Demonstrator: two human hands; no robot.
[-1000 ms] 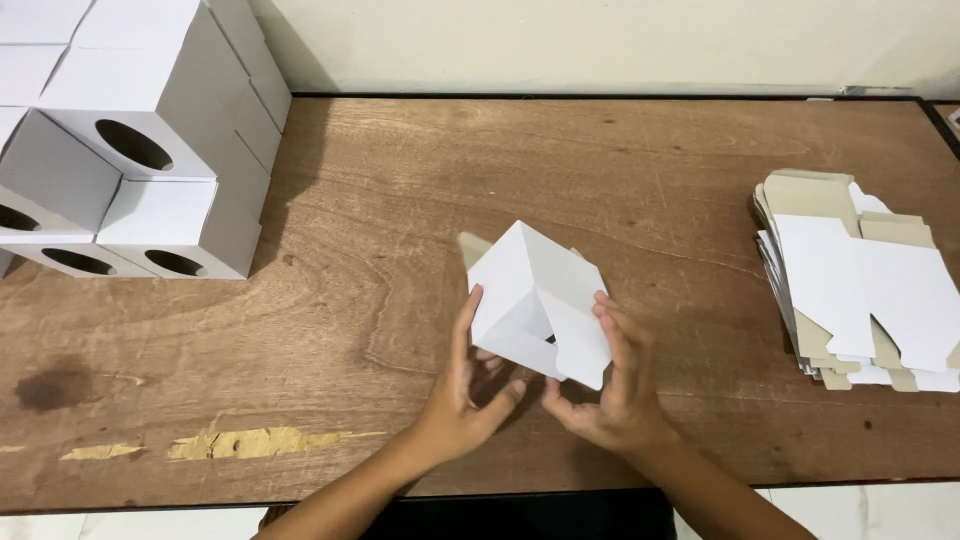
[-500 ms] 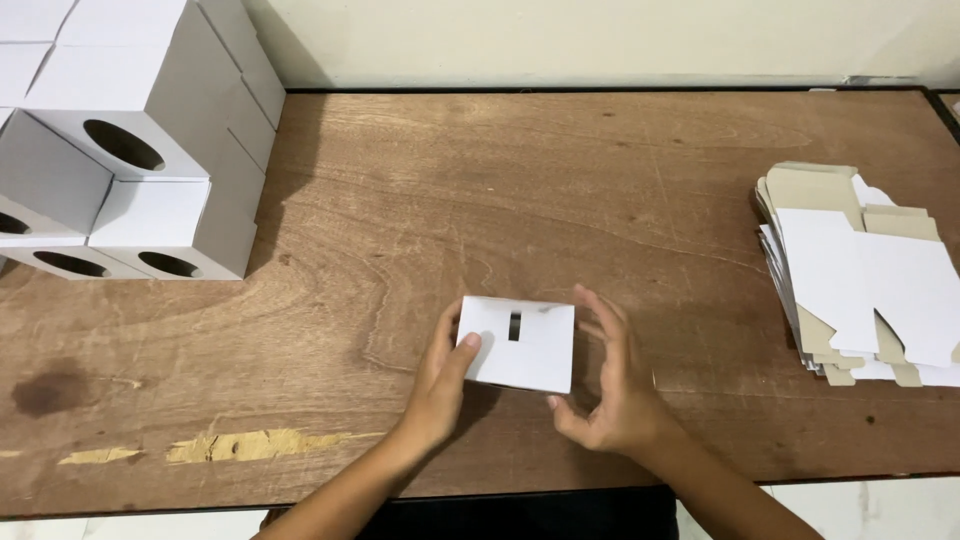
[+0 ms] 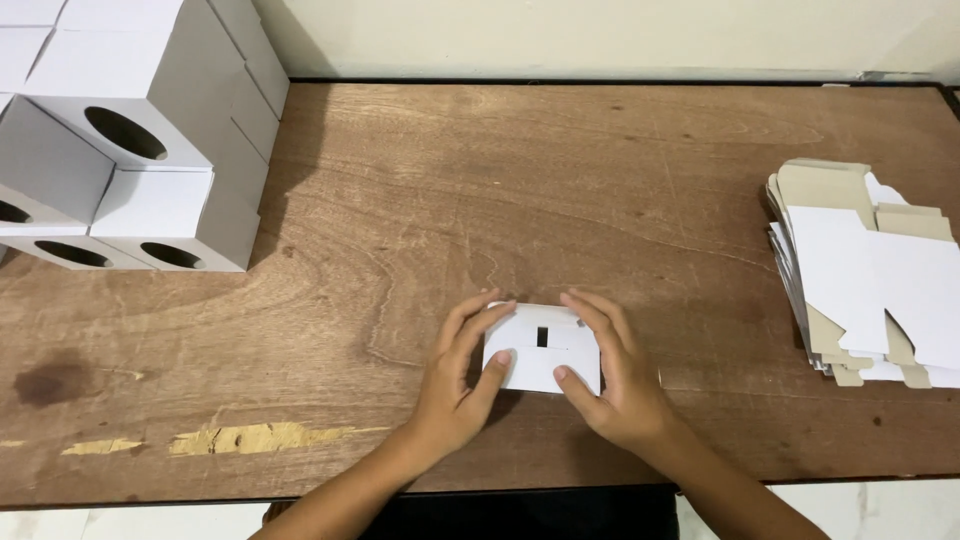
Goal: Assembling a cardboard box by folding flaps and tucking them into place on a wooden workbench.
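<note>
A small white cardboard box [image 3: 541, 352] with a dark slot in its top face rests on the wooden table [image 3: 480, 200] near the front edge. My left hand [image 3: 462, 377] grips its left side, thumb on the near face and fingers over the top. My right hand [image 3: 612, 372] holds its right side the same way. Both hands press the box down against the table.
Several assembled white boxes [image 3: 130, 140] with round holes are stacked at the back left. A pile of flat, unfolded white and brown box blanks [image 3: 870, 270] lies at the right edge. A pale wall runs behind the table.
The box was held tilted above the table a second ago. It has been turned and lowered, and now sits flat on the table between both hands.
</note>
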